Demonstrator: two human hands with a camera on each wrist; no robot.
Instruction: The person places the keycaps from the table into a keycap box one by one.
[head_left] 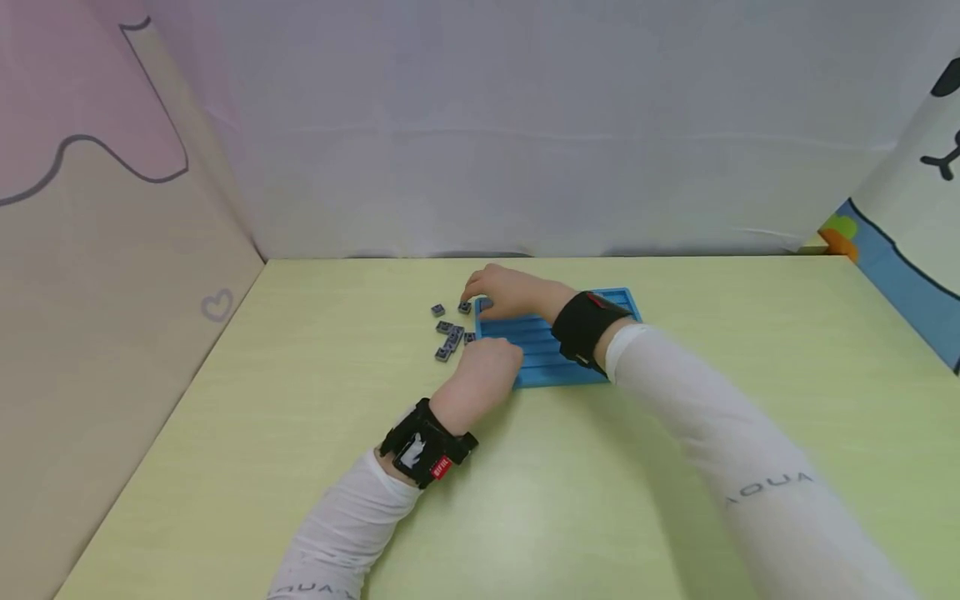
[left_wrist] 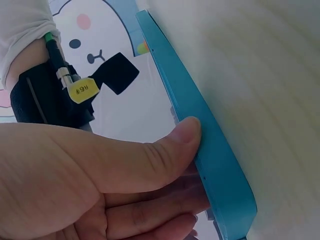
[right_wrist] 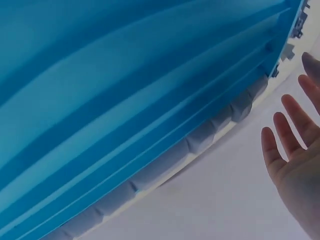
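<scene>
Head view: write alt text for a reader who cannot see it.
Two hands work at a blue ridged tray on a pale green table. The left hand rests at the tray's near-left corner; the right hand reaches over it toward small grey tiles.

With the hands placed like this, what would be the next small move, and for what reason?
Probably the right hand should pinch one of the small grey tiles lying loose beside the blue tray. Its fingers are straight and hold nothing, already close to the tiles, while the left hand presses its thumb on the tray's edge, which seems to steady it.
</scene>
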